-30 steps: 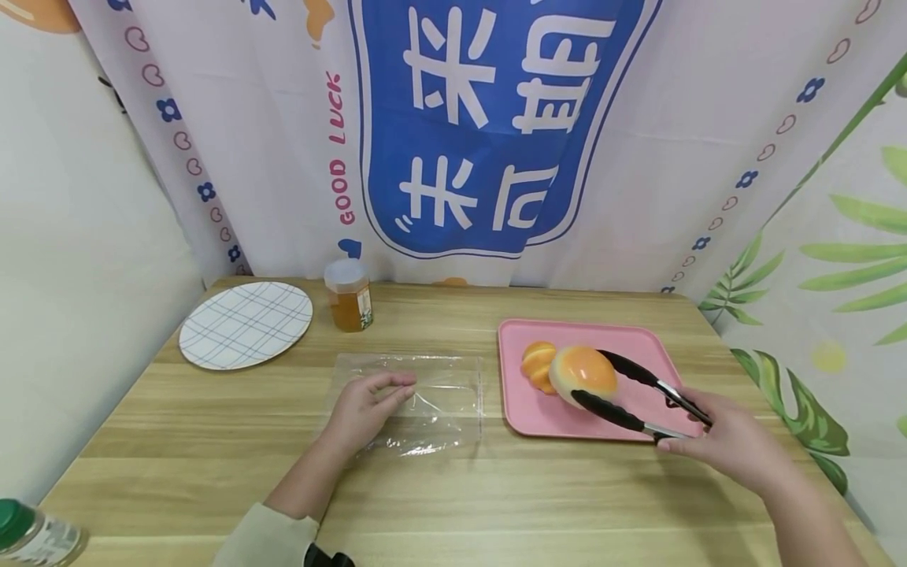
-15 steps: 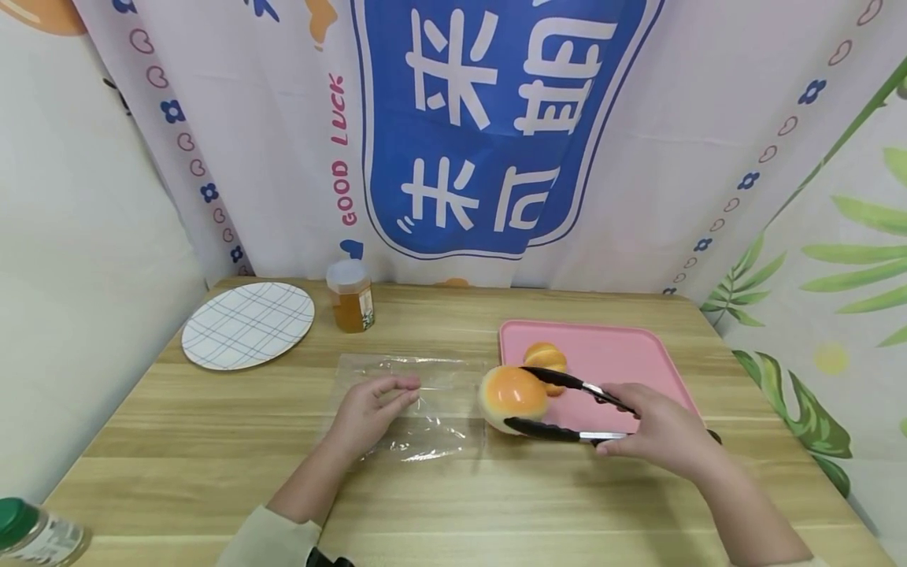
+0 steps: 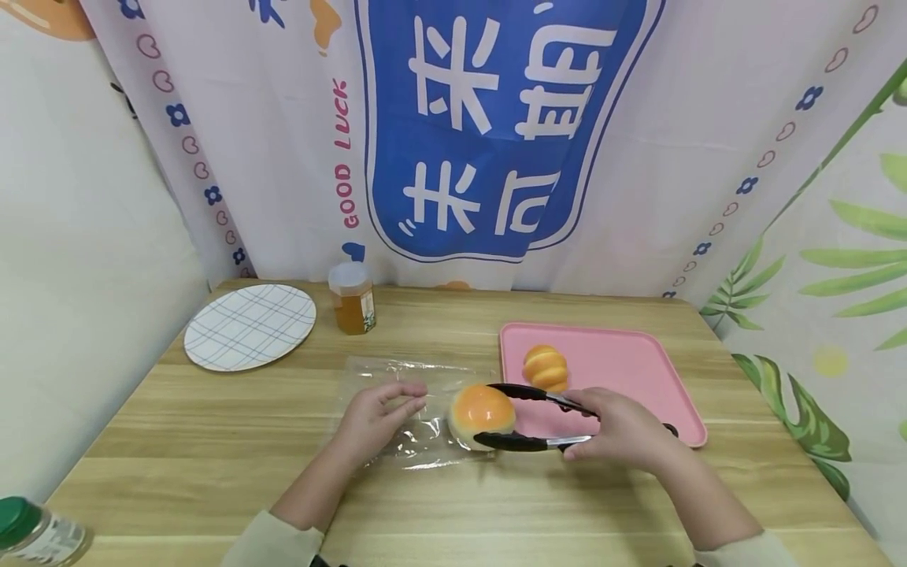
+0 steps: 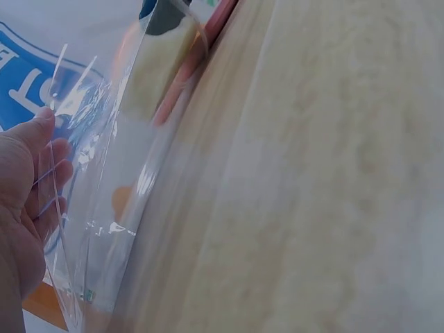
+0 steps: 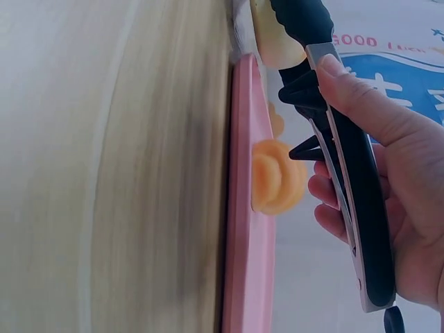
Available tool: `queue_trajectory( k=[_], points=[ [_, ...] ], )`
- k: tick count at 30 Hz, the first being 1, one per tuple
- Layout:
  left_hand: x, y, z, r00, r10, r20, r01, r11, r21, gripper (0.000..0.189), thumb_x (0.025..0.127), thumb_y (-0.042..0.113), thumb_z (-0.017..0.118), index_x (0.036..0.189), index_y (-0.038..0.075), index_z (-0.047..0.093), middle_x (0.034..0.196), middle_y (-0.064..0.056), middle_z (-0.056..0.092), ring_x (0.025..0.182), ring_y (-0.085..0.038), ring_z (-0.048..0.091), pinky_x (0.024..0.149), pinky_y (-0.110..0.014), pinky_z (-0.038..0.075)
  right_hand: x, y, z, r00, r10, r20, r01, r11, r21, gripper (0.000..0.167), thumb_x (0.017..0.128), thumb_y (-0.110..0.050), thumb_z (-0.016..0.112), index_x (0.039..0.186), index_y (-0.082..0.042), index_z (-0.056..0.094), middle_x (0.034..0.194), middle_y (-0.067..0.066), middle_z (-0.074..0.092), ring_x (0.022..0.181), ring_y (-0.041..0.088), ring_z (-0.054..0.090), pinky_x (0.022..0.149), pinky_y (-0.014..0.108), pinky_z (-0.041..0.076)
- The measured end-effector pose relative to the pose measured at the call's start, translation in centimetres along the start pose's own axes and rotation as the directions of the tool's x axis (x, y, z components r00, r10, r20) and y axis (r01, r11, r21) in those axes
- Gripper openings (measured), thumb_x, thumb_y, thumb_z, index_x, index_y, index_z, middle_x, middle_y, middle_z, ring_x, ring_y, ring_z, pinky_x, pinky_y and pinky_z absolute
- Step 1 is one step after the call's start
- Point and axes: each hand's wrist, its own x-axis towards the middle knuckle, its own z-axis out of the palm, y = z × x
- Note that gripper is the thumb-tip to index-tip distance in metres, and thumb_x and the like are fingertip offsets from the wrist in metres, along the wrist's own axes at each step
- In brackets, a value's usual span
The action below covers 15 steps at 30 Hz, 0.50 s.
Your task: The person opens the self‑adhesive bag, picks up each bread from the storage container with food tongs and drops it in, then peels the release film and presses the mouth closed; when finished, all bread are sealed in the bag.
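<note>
My left hand [image 3: 380, 417] holds a clear plastic bag [image 3: 418, 453] on the table, thumb and fingers at its film; in the left wrist view the film [image 4: 104, 201] runs across the fingers. In my right hand [image 3: 620, 431] is a pair of black-tipped tongs [image 3: 520, 442], the thumb along one arm [image 5: 361, 201]. A round bun [image 3: 482, 411], orange-brown on top and pale below, sits between the tong tips at the bag's right end. Whether it is inside the film I cannot tell. Ridged bread [image 3: 546, 367] lies on the pink tray [image 3: 623, 370].
A checked plate [image 3: 249, 327] lies at the back left, beside a jar [image 3: 352, 299] of amber contents. At the front left stands a green-capped shaker [image 3: 38, 531]. A printed curtain [image 3: 283, 157] hangs behind the table.
My right hand has carried the bun in the tongs leftward from the tray to the bag's right end. The left hand has stayed almost in place at the bag.
</note>
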Motion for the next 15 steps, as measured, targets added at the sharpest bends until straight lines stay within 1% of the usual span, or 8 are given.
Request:
queue_trajectory(
  k=[4, 8, 11, 15],
  points=[
    [-0.1, 0.0, 0.2, 1.0, 0.006, 0.0, -0.006, 1.0, -0.014, 0.017, 0.088, 0.017, 0.072, 0.104, 0.01, 0.074, 0.114, -0.005, 0.073, 0.115, -0.028, 0.065, 0.105, -0.048, 0.049, 0.7, -0.6, 0.6, 1.0, 0.005, 0.019, -0.005, 1.0, 0.005, 0.08, 0.064, -0.045, 0.089, 0.131, -0.011, 0.061, 0.123, 0.006, 0.066, 0.11, 0.025, 0.064, 0.096, 0.049, 0.052],
    [-0.2, 0.0, 0.4, 1.0, 0.022, 0.002, -0.022, 1.0, -0.022, 0.016, 0.088, 0.017, 0.072, 0.103, 0.013, 0.075, 0.115, -0.004, 0.073, 0.115, -0.028, 0.066, 0.105, -0.048, 0.048, 1.4, -1.4, 1.1, 0.999, 0.007, 0.035, -0.008, 1.0, 0.011, 0.08, 0.064, -0.044, 0.089, 0.133, -0.013, 0.06, 0.126, 0.006, 0.065, 0.113, 0.026, 0.063, 0.097, 0.05, 0.051],
    [-0.2, 0.1, 0.5, 0.999, 0.033, 0.005, -0.033, 0.999, -0.025, 0.015, 0.087, 0.017, 0.073, 0.102, 0.014, 0.075, 0.115, -0.004, 0.073, 0.115, -0.028, 0.066, 0.105, -0.048, 0.048, 1.9, -1.9, 1.5, 0.999, -0.003, 0.037, 0.003, 1.0, 0.009, 0.078, 0.063, -0.044, 0.089, 0.131, -0.016, 0.061, 0.126, 0.004, 0.065, 0.112, 0.024, 0.063, 0.097, 0.049, 0.051],
    [-0.2, 0.2, 0.8, 0.999, 0.04, 0.011, -0.04, 0.999, -0.029, 0.014, 0.087, 0.017, 0.073, 0.101, 0.016, 0.075, 0.114, -0.003, 0.073, 0.114, -0.026, 0.066, 0.105, -0.047, 0.049, 2.4, -2.7, 2.0, 0.999, -0.031, 0.037, 0.031, 1.0, -0.001, 0.076, 0.063, -0.044, 0.089, 0.129, -0.017, 0.063, 0.126, 0.004, 0.066, 0.112, 0.025, 0.064, 0.096, 0.049, 0.052]
  ],
)
